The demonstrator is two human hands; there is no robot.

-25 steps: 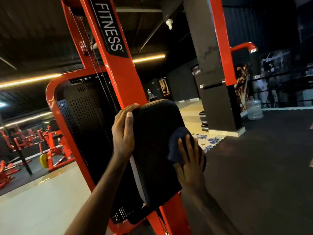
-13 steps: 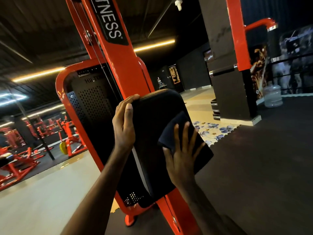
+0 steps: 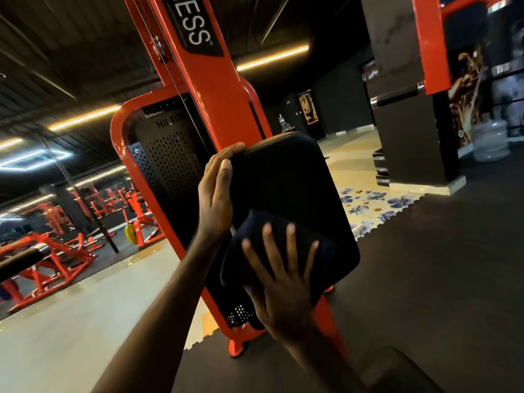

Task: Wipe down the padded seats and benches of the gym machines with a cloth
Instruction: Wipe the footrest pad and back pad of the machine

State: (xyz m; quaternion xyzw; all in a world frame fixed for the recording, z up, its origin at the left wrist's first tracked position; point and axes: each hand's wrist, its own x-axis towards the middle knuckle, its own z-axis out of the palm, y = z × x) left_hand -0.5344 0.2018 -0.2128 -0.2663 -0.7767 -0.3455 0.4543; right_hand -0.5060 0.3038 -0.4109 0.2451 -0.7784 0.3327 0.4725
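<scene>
Pad (image 3: 286, 180), black, on orange machine frame (image 3: 215, 89): left hand (image 3: 217, 191) grips its edge, right hand (image 3: 283, 282) presses dark cloth (image 3: 255, 239) with spread fingers (image 3: 268, 236); water jug (image 3: 489, 140) beyond.

left hand (image 3: 216, 194): raised, fingers curled in a grip | right hand (image 3: 283, 282): fingers spread flat, slightly blurred

The machine frame (image 3: 209, 89) is bright orange-red with white lettering on a black label (image 3: 195, 26). The pad (image 3: 286, 177) is plain black, the cloth (image 3: 272, 245) dark navy. The perforated shroud (image 3: 170, 163) is black, dotted with holes. The floor mat (image 3: 368, 205) shows blue flowers on white.
</scene>
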